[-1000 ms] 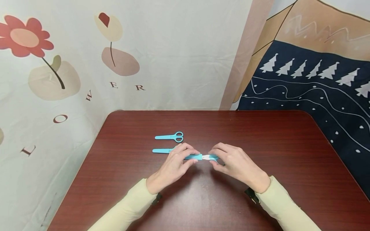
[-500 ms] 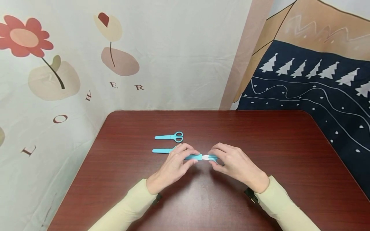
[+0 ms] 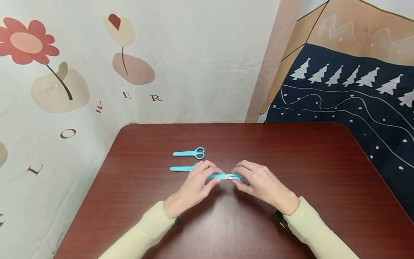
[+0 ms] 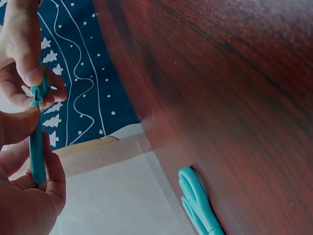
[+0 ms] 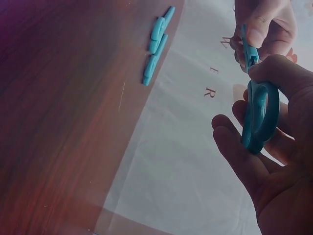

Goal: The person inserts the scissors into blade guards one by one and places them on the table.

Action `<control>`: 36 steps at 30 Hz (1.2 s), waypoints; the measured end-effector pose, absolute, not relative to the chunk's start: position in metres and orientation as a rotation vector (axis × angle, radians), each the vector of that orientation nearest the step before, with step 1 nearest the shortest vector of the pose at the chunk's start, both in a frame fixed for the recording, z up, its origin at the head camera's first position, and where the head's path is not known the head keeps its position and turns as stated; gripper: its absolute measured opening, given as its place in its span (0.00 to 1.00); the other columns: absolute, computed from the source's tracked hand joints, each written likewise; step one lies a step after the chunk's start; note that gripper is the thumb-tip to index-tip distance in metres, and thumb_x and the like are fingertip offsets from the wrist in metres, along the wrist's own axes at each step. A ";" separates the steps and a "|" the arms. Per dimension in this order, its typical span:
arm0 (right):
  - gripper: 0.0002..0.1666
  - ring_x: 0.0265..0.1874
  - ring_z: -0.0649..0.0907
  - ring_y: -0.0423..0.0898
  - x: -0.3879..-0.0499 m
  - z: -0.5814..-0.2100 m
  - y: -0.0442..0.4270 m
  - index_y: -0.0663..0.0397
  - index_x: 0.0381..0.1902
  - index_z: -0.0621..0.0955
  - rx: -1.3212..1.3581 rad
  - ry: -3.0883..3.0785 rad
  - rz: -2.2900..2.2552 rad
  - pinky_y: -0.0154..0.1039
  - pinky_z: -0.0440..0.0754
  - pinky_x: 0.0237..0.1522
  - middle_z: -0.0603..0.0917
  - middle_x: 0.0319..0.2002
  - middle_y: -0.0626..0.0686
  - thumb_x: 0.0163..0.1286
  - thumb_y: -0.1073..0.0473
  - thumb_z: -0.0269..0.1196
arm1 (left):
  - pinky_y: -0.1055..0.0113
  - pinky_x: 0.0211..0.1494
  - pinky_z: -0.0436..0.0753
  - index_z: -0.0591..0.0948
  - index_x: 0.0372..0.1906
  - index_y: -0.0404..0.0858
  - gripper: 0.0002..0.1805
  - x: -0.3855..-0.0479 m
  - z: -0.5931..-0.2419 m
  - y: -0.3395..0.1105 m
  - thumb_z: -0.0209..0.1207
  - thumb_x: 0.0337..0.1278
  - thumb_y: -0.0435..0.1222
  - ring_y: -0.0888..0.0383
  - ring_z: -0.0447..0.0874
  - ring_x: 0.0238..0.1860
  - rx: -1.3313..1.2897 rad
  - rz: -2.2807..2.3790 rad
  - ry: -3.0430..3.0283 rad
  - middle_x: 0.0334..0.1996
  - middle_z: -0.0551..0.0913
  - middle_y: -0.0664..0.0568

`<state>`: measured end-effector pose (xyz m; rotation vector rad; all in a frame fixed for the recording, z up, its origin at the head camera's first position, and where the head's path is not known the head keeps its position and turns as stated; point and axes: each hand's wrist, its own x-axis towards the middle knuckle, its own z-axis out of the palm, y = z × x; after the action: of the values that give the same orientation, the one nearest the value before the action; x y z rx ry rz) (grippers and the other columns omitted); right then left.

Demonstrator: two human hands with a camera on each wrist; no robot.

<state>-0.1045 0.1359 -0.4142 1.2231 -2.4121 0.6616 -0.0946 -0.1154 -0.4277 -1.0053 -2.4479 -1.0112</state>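
Note:
My left hand (image 3: 194,185) pinches a light-blue blade cover (image 3: 217,176) between thumb and fingers, above the table's middle. My right hand (image 3: 263,185) holds a pair of scissors (image 5: 273,117) by the blue handles. A short stretch of silver blade (image 3: 228,176) shows between the cover and the handles; the tips are hidden inside the cover. In the left wrist view, the cover (image 4: 36,147) lies along the curled fingers. Behind the left hand are two more blue scissors in covers: the farther pair (image 3: 189,153) is fully visible, while the hand hides the handles of the nearer pair (image 3: 181,168).
The reddish-brown table (image 3: 291,151) extends around both hands. Along its far edge hangs a pale cloth (image 3: 200,72) with flower prints and letters. A dark-blue cloth (image 3: 339,97) with white trees hangs at the right.
The right hand has shifted very slightly left with the scissors, and the visible stretch of blade is a little shorter. The left hand and the two covered scissors stay nearly the same.

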 end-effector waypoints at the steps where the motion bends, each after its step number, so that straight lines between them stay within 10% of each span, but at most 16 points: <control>1: 0.17 0.35 0.82 0.38 -0.105 -0.415 0.136 0.55 0.44 0.85 1.225 -2.412 0.665 0.32 0.85 0.39 0.83 0.42 0.47 0.58 0.62 0.79 | 0.65 0.44 0.78 0.87 0.44 0.40 0.12 -0.095 -0.428 -0.115 0.74 0.55 0.29 0.55 0.76 0.43 -1.006 -1.015 -2.442 0.41 0.82 0.55; 36: 0.13 0.34 0.83 0.38 -0.106 -0.419 0.136 0.56 0.43 0.85 1.239 -2.408 0.728 0.30 0.84 0.38 0.83 0.41 0.47 0.61 0.63 0.76 | 0.68 0.40 0.76 0.88 0.45 0.40 0.12 -0.096 -0.428 -0.112 0.74 0.54 0.30 0.58 0.75 0.39 -1.014 -1.022 -2.443 0.41 0.82 0.55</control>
<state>-0.1058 0.1359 -0.4192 1.2387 -2.4084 0.7280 -0.0956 -0.1117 -0.4276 -1.0141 -2.4435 -1.0225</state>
